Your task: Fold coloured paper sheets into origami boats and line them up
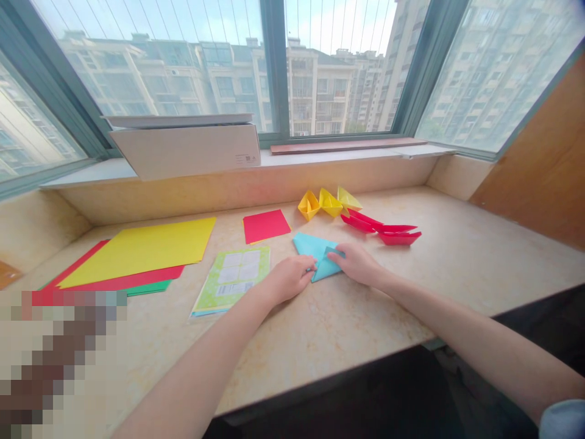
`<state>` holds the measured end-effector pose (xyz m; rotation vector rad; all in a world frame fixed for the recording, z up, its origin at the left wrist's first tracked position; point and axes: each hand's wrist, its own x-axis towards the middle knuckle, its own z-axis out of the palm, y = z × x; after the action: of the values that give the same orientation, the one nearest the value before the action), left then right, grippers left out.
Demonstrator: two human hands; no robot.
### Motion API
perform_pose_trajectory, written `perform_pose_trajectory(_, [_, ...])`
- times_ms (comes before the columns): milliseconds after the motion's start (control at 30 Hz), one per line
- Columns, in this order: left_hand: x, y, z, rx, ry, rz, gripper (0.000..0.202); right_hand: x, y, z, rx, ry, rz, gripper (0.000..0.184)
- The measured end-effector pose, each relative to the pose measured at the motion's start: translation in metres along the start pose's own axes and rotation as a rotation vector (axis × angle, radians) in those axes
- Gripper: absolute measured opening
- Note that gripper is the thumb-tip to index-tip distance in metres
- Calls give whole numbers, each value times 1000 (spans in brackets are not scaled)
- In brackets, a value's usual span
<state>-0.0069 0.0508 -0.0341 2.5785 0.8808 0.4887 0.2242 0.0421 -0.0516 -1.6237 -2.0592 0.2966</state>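
Note:
A light blue sheet of origami paper (313, 245), partly folded, lies on the counter between my two hands. At its near left edge, my left hand (290, 279) has curled fingers pressed together on the paper. My right hand (356, 261) pinches a raised flap on the right side, thumb and fingers closed on it. The fingertips of both hands are partly hidden. Just behind the paper stand folded red paper boats (397, 235) and several yellow and orange folded paper pieces, among them an orange one (309, 206).
Red square paper (266, 226) lies behind a green-and-white paper packet (237, 271). To the left are large sheets, a yellow one (146, 250) on top of red and green. A white box (187, 146) rests on the window sill. The counter's (292, 372) front edge runs below my arms.

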Motion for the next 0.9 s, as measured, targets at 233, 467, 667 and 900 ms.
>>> perform_pose_trajectory(233, [-2,4,0,35,1,13,21,2,0,2,-29,-16,44,35])
perform_pose_trajectory(467, [-6,13,4,173,-17,-83,27,3,-1,3,-60,-6,57,33])
perform_pose_trajectory(667, [-4,14,7,261,-16,-17,32,-3,-6,2,-36,48,102,22])
perform_pose_trajectory(900, [-2,14,6,291,-9,3,32,-3,-13,0,-68,6,68,16])
